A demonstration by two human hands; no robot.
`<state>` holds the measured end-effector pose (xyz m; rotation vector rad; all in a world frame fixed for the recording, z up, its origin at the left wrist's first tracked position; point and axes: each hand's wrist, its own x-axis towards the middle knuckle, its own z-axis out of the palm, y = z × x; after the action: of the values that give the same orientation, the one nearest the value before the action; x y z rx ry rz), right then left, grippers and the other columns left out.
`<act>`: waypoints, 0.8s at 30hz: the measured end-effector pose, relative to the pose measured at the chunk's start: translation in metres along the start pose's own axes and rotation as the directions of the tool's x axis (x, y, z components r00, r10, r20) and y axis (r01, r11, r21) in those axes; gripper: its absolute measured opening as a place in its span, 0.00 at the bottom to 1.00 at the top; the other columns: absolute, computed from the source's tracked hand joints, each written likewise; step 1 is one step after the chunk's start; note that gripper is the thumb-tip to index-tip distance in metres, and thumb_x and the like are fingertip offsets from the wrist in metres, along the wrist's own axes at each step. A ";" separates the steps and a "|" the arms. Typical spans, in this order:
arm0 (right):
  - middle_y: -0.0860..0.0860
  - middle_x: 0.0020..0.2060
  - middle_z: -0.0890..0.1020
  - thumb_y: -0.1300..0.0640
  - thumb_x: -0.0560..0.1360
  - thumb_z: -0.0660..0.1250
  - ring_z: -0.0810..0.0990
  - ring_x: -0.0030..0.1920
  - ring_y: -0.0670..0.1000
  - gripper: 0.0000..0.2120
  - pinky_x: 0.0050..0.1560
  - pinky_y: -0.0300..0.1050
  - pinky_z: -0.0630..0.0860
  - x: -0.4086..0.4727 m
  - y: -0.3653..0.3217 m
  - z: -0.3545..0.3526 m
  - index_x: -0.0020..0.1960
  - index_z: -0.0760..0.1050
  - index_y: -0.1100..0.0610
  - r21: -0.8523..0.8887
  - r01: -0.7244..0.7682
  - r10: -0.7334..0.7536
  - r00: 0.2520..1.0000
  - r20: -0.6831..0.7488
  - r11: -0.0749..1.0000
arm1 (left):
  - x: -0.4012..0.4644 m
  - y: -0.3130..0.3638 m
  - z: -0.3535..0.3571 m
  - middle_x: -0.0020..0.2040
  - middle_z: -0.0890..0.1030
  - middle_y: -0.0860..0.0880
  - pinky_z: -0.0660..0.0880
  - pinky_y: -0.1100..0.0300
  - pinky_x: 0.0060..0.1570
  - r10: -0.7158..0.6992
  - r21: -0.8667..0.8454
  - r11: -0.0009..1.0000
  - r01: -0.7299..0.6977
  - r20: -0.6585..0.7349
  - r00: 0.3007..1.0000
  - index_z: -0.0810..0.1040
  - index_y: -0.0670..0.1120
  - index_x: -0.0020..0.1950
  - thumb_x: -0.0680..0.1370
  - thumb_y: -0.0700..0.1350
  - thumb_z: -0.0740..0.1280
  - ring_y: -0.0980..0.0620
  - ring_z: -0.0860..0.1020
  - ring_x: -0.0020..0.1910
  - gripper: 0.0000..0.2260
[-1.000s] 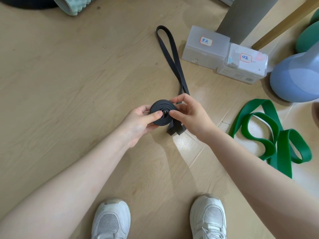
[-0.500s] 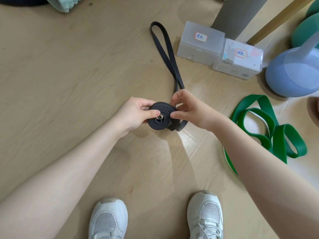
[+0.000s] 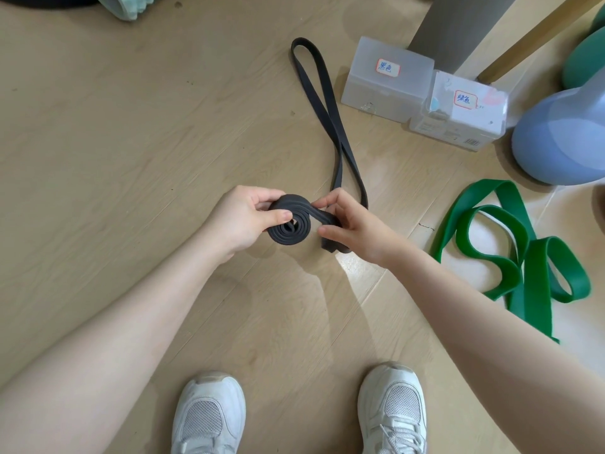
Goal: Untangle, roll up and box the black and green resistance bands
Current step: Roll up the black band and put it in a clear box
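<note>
Rolling the black band (image 3: pixel 289 226) is the step in hand: our left hand (image 3: pixel 240 221) pinches the coil at picture centre, thumb on its face, while our right hand (image 3: pixel 352 229) pinches the loose strap just beside it at 3 o'clock. The unrolled tail runs along the floor (image 3: pixel 131 142) toward 12. Next we should feed more strap, keeping turns tight. The green band (image 3: pixel 520 257) lies tangled at 3 o'clock; two boxes (image 3: pixel 386 80) wait at 1.

Light wood-plank floor (image 3: pixel 131 158) w/ glare patch; grey post (image 3: pixel 455 24), wooden leg (image 3: pixel 537 34) top right.
</note>
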<state>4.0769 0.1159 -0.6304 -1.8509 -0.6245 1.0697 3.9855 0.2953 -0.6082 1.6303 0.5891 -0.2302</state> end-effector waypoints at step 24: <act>0.47 0.32 0.83 0.64 0.75 0.64 0.79 0.33 0.44 0.04 0.35 0.35 0.73 -0.001 -0.023 0.021 0.44 0.71 0.58 0.501 0.083 0.066 0.960 -0.274 0.862 | -0.002 -0.009 0.010 0.44 0.84 0.45 0.81 0.59 0.40 -0.287 -0.685 0.694 0.222 0.020 0.958 0.77 0.41 0.53 0.75 0.38 0.66 0.52 0.84 0.41 0.07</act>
<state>4.0583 0.1358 -0.6154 -1.4863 -0.1527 0.8375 3.9808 0.2853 -0.6169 0.8318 0.8542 -0.1177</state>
